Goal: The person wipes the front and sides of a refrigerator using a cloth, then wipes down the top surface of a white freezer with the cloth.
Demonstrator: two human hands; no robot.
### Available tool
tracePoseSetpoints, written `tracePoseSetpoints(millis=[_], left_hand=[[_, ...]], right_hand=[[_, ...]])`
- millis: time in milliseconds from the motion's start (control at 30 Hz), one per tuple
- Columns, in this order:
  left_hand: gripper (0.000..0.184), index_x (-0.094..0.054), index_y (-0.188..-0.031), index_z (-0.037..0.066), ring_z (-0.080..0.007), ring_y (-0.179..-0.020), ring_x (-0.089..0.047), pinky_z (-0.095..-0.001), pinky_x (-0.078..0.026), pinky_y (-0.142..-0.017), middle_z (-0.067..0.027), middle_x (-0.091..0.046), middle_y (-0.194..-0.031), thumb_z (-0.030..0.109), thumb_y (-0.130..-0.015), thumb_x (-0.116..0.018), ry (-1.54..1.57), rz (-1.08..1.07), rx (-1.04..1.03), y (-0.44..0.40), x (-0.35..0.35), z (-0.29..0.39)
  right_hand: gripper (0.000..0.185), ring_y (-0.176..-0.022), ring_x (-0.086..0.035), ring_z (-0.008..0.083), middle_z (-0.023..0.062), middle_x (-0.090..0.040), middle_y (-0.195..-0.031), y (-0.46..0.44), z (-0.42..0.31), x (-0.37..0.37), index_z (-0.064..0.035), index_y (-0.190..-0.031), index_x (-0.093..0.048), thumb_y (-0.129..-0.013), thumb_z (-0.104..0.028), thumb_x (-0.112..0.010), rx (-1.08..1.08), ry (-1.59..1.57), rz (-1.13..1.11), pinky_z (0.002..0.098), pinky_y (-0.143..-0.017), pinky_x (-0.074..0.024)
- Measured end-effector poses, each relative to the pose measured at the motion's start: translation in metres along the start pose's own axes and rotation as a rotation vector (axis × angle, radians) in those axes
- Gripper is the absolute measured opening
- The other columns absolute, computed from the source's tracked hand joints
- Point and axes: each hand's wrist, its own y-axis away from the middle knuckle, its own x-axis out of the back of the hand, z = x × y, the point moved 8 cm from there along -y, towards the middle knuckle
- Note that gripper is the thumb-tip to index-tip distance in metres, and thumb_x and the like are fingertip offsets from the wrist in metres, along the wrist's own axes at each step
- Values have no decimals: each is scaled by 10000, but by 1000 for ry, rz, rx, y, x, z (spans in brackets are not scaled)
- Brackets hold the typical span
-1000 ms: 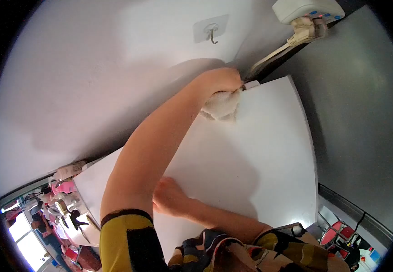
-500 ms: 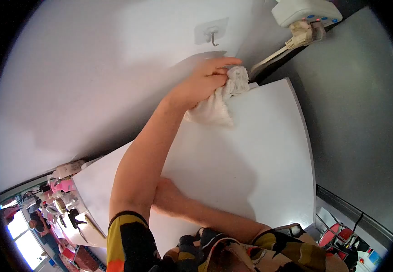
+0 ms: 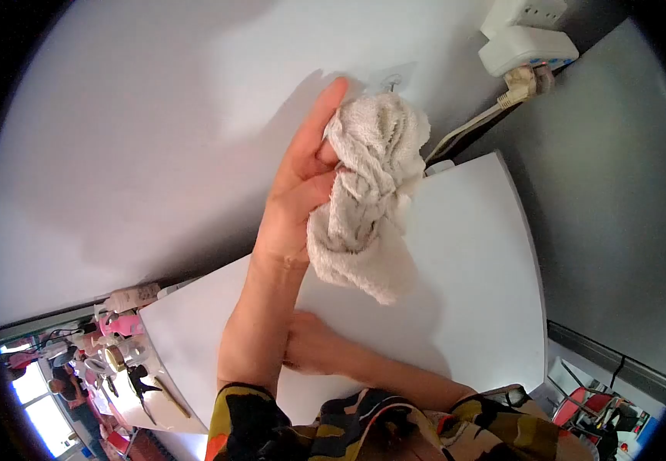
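My left hand (image 3: 291,200) grips a crumpled white cloth (image 3: 375,192), lifted off the white tabletop (image 3: 479,269) and turned so its folds face me. The index finger points up along the wall while other fingers are tucked into the cloth. Just behind the cloth's top edge is a clear adhesive wall hook (image 3: 392,81), partly covered. My right hand (image 3: 314,346) is low over the tabletop, next to my left forearm, which hides its fingers.
A white power adapter (image 3: 525,52) with a plug and cable (image 3: 471,131) is at the upper right, by a grey panel (image 3: 617,192). Bottles (image 3: 133,298), a pink container (image 3: 122,324) and black-handled scissors (image 3: 142,384) lie at left. Another person (image 3: 72,388) is in the background.
My left hand has raised the cloth off the far corner of the tabletop toward me and turned it over. My right hand has barely moved.
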Motion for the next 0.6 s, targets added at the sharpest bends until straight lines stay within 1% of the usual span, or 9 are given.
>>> tracePoseSetpoints(millis=[100, 167, 267, 300, 367, 400, 467, 500, 600], left_hand=[[888, -127, -1538, 82, -250, -1134, -600, -334, -502, -939, -187, -540, -1334, -91, -725, -439, 49, -12, -39, 5, 4, 6], [894, -165, -1534, 90, -271, -1128, -602, -354, -512, -932, -194, -541, -1327, -87, -707, -455, 62, 44, -79, 8, 16, 8], [879, -217, -1522, 90, -291, -1131, -600, -380, -515, -943, -201, -537, -1325, -80, -698, -470, 10, 63, -122, 17, 29, 28], [852, -276, -1502, 80, -300, -1138, -596, -401, -512, -958, -200, -535, -1325, -82, -687, -467, -61, 164, -163, 22, 37, 33], [759, -335, -1470, 75, -301, -1132, -598, -410, -523, -947, -201, -534, -1320, -26, -753, -562, 8, 257, -230, 30, 52, 38], [716, -368, -1450, 72, -299, -1127, -601, -408, -530, -936, -200, -538, -1314, 7, -777, -604, 29, 312, -251, 34, 56, 39], [679, -394, -1421, 66, -299, -1117, -604, -402, -534, -928, -197, -547, -1297, 39, -787, -634, 61, 328, -224, 44, 80, 16], [644, -421, -1393, 61, -298, -1107, -608, -396, -539, -919, -194, -556, -1280, 70, -797, -664, 93, 352, -199, 52, 88, 3], [607, -449, -1353, 62, -291, -1062, -620, -383, -542, -905, -181, -578, -1229, 81, -784, -659, 252, 423, -81, 63, 60, -38]], right_hand=[[125, -910, -633, 355, 155, -676, -929, 1, -3, -2, -40, -802, -685, -699, -60, -618, 57, 86, -127, 461, -811, -499], [98, -937, -598, 356, 123, -660, -871, 3, -8, 0, -59, -792, -673, -717, -120, -682, 133, 1, -154, 457, -818, -480], [91, -924, -598, 358, 125, -660, -861, -1, -11, 2, -49, -756, -668, -705, -124, -677, 144, -10, -194, 464, -811, -475], [91, -924, -598, 358, 125, -660, -861, 0, -11, 5, -49, -756, -668, -705, -124, -677, 131, 0, -187, 464, -811, -475], [79, -883, -602, 353, 110, -651, -821, 11, -4, -7, -56, -776, -672, -755, -132, -665, -66, 4, -492, 443, -780, -482], [79, -883, -602, 353, 110, -651, -821, 11, -14, 5, -56, -776, -672, -755, -132, -665, -76, 2, -495, 443, -780, -482], [131, -865, -607, 328, 101, -638, -784, 0, -44, 45, -37, -869, -678, -808, -151, -659, -119, -440, -388, 405, -764, -492], [131, -865, -607, 328, 101, -638, -784, 2, -50, 56, -37, -869, -678, -808, -151, -659, -139, -441, -389, 405, -764, -492], [211, -859, -626, 286, 94, -632, -844, 11, -46, 151, -16, -1000, -658, -814, -116, -662, -81, -100, 332, 372, -790, -503]])
